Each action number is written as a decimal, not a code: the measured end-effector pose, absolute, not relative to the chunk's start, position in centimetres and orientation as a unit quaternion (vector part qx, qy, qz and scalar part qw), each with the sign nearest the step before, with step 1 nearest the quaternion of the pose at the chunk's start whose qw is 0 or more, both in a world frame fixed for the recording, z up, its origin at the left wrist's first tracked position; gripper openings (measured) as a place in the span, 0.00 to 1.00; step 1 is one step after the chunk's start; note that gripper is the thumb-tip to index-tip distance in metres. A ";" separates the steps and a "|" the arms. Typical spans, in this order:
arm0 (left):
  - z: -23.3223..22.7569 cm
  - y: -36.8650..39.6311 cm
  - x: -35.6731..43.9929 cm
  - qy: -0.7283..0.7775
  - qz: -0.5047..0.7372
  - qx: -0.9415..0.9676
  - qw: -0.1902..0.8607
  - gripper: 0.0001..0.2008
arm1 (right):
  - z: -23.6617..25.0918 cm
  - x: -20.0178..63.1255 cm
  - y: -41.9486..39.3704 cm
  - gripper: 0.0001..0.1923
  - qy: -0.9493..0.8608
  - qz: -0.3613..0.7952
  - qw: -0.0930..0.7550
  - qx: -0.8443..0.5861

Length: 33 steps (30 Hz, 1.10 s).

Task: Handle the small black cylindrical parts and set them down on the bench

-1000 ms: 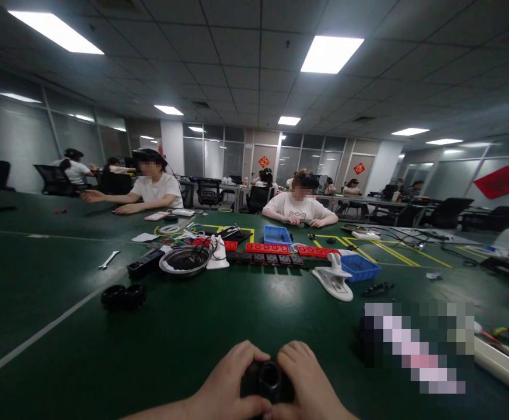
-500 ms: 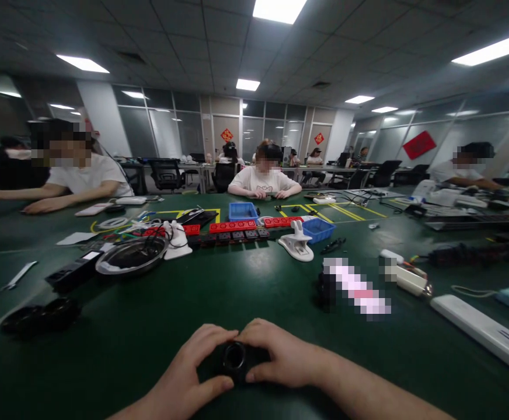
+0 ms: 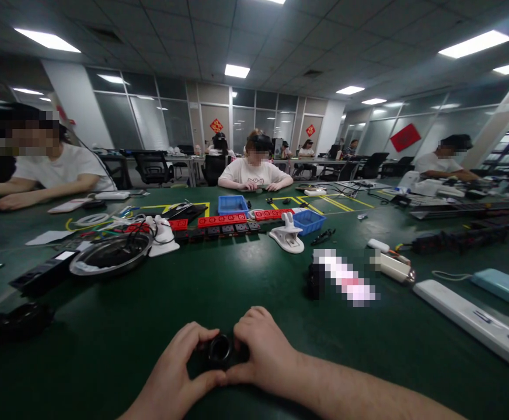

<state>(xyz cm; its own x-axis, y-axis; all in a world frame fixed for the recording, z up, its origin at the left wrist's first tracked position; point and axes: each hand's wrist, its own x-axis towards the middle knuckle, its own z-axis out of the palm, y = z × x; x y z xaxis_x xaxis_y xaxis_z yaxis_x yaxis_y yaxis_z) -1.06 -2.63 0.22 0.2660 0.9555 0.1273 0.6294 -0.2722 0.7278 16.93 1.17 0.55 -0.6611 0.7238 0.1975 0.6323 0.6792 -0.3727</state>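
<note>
A small black cylindrical part with a round hollow end (image 3: pixel 220 349) sits low in the view, its opening facing up toward me. My left hand (image 3: pixel 178 367) grips it from the left, with fingertips at the far rim and thumb at the near side. On the other side, my right hand (image 3: pixel 265 350) is closed with curled fingers against the part, its thumb reaching to the left thumb. The fingers hide much of the part's lower body.
Green table (image 3: pixel 140 326) beneath. A black double-ring piece (image 3: pixel 13 324) lies left, near a metal-rimmed bowl (image 3: pixel 77 271). Ahead are a white clip stand (image 3: pixel 287 236), red socket strips (image 3: pixel 222 220) and blue bins (image 3: pixel 309 223). A white power strip (image 3: pixel 469 321) lies right. People sit around the table.
The view has swung right and slightly down, so the table items shift left. My right hand has turned inward, its fingers more curled around the black part.
</note>
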 end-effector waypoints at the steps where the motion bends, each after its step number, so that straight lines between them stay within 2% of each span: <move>1: 0.2 -2.6 -0.9 0.542 0.292 0.740 0.271 0.14 | 0.5 16.6 0.9 0.23 -0.898 0.120 0.163 -0.391; 6: 0.4 -2.6 -0.9 0.547 0.301 0.743 0.239 0.14 | 1.0 16.2 0.3 0.30 -0.878 0.097 0.168 -0.438; 10: 0.6 -2.6 -1.3 0.504 0.313 0.766 0.247 0.16 | 1.8 17.5 0.9 0.34 -0.890 0.218 0.188 -0.354; 12: 0.4 -2.6 -1.5 0.492 0.327 0.769 0.243 0.21 | 2.0 18.0 1.4 0.35 -0.902 0.264 0.175 -0.294; 15: 0.1 -2.6 -1.7 0.489 0.339 0.769 0.234 0.25 | 2.0 18.1 1.9 0.32 -0.914 0.282 0.145 -0.254; 19: 0.3 -2.5 -1.8 0.471 0.322 0.782 0.249 0.16 | 1.6 17.7 2.2 0.21 -0.919 0.256 0.119 -0.277; 22: 0.6 -2.5 -1.8 0.468 0.317 0.781 0.267 0.16 | 1.4 17.6 2.2 0.18 -0.920 0.245 0.120 -0.283; 27: 0.7 -2.6 -1.3 0.490 0.309 0.759 0.297 0.16 | 1.2 17.2 1.5 0.24 -0.892 0.235 0.135 -0.362; 33: 0.3 -2.9 -0.7 0.555 0.315 0.719 0.275 0.14 | 0.9 15.6 0.5 0.31 -0.876 0.124 0.147 -0.443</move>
